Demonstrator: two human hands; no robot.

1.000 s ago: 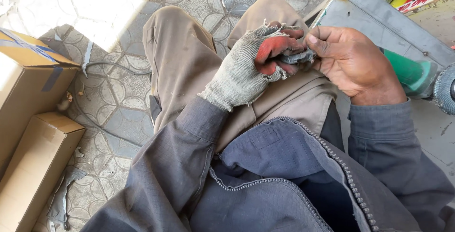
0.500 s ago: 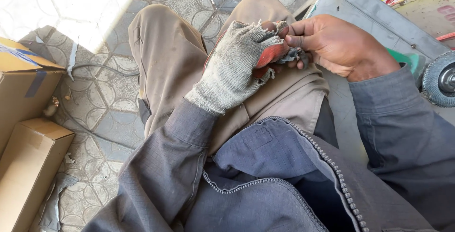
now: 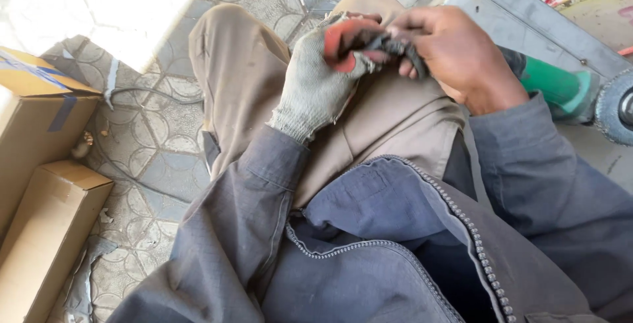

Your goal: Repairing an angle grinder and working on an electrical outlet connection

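Now raised slightly higher over the lap than before: gloved left hand (image 3: 323, 76) curled shut around small dark part (image 3: 395, 46), bare right hand (image 3: 461, 56) pinching its other end, green-handled grinder (image 3: 560, 86) just beside.

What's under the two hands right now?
Under the left hand and right hand lie the tan trouser legs. The small dark piece they pinch is mostly covered.

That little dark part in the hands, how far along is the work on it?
Nothing looks finished. In hand: the gloved left hand and bare right hand pinch a small dark part above the lap. Left: the green power tool lies unused beside the right arm.
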